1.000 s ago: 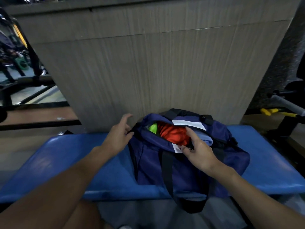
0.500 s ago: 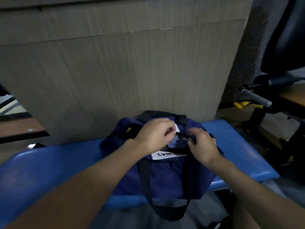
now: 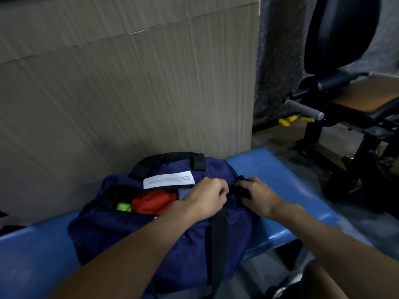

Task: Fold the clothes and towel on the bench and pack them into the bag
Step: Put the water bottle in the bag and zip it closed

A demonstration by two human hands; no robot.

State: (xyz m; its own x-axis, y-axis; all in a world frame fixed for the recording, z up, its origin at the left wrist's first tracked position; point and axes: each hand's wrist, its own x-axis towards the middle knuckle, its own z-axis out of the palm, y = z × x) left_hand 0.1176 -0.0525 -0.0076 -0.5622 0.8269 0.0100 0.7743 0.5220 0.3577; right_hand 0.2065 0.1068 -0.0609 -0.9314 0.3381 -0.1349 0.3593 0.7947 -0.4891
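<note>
Dim indoor light; soft motion blur; wide-angle edge distortion.

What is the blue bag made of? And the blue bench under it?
The bag looks like thin matte woven fabric, maybe nylon: it sags and creases. The bench looks like smooth vinyl or plastic, slightly glossy: light gleams along its rounded edge.

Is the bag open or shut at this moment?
Open: the mouth of the bag gapes, and the red cloth and green cloth inside show.
</note>
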